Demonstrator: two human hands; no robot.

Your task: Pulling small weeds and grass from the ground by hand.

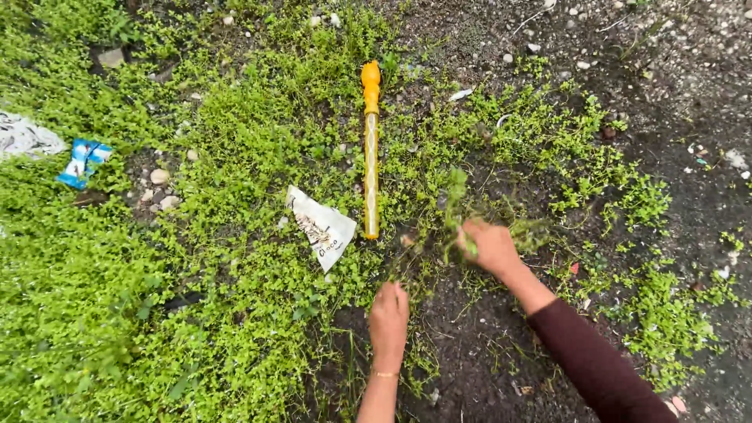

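My right hand [487,244], in a dark maroon sleeve, is closed around a tuft of small green weeds [458,205] lifted just above the dark soil [470,352]. My left hand [389,317], bare-armed with a thin bracelet at the wrist, reaches down into the weeds at the edge of the bare soil; its fingers are hidden among the plants. A long yellow plastic wand-shaped toy [370,149] lies on the ground ahead of both hands, and a white torn wrapper [321,229] lies to its left.
Low green ground cover [117,274] spreads over the left and middle. A blue wrapper [84,161] and a white scrap [27,137] lie at the far left. Pebbles and gravel [548,31] cover the dark ground at the top and right.
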